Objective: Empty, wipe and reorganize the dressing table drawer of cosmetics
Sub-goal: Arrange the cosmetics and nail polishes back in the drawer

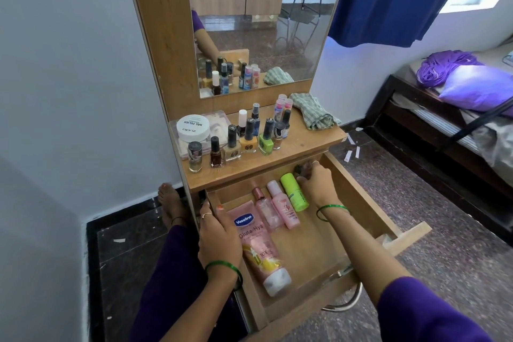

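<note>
The wooden drawer (pixel 358 203) of the dressing table stands pulled out. In it lie a pink Vaseline tube (pixel 258 247), two pink bottles (pixel 277 207) and a green bottle (pixel 294 196). My left hand (pixel 218 233) grips the drawer's left wall, thumb inside. My right hand (pixel 316 179) is at the drawer's far right corner, fingers curled round a small dark item (pixel 301 169) that is blurred. On the table top (pixel 305 141) stand several nail polish bottles (pixel 244 136), a white nail polish remover jar (pixel 193 127) and a folded green checked cloth (pixel 313 112).
A mirror (pixel 258 36) rises behind the table top. A wall is close on the left; my foot (pixel 170 204) rests beside the table. A bed (pixel 455 125) with a purple pillow stands to the right, under a blue curtain. Paper scraps lie on the floor.
</note>
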The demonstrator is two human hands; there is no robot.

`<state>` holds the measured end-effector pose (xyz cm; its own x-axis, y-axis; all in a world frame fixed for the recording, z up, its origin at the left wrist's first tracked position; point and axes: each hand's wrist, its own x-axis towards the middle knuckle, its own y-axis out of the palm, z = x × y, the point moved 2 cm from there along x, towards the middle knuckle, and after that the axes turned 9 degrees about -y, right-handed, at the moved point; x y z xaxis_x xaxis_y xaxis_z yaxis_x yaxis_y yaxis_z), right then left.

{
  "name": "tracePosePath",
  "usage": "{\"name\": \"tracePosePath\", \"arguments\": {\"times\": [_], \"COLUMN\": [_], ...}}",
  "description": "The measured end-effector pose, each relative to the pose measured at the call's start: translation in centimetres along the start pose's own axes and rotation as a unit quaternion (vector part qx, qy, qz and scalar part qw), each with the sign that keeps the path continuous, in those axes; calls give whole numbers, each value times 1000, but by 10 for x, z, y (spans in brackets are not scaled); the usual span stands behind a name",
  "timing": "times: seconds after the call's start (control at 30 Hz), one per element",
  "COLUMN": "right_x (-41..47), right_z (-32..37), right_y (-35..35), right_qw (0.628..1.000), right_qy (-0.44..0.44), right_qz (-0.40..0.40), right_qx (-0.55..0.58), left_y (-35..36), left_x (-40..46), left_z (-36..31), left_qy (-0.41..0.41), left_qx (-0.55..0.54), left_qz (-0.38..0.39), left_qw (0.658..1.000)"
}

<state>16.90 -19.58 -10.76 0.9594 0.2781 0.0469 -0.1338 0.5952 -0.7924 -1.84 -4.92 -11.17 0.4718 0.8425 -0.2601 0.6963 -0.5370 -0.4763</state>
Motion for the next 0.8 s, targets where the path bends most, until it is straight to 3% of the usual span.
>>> {"name": "tracePosePath", "arguments": {"times": [0.4,0.63,0.8], "right_x": [4,4,-6], "right_z": [-4,-6,2], "right_y": [6,-1,-22], "right_qw": [995,997,992], "right_qy": [46,38,28], "right_qz": [-26,12,-51], "right_qx": [82,59,113], "left_y": [1,2,4], "left_x": [2,3,5], "left_z": [1,4,6], "left_qy": [8,11,14], "left_qx": [2,6,9], "left_qz": [0,-2,-7], "left_qw": [1000,1000,1000]}}
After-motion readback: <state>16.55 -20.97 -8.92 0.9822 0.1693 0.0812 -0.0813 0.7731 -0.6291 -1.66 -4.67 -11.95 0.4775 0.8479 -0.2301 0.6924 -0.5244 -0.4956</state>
